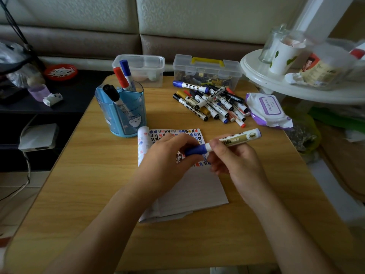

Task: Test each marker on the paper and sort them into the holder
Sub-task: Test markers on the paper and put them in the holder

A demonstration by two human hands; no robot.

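Observation:
I hold a blue-capped marker (pixel 235 139) over the paper (pixel 194 186). My right hand (pixel 235 161) grips its white barrel, and my left hand (pixel 167 155) pinches its blue cap (pixel 195 150). The paper lies mid-table, its upper part covered with coloured test marks, its left edge curled. A blue holder (pixel 122 113) stands behind the paper at the left, with a black, a red and a blue marker upright in it. A pile of several markers (pixel 213 103) lies behind the paper at the right.
Two clear plastic boxes (pixel 142 69) (pixel 207 73) stand at the wooden table's far edge. A pack of wet wipes (pixel 268 109) lies right of the pile. A white round stand (pixel 296 82) with cups overhangs the right corner. A dark shelf sits at the left.

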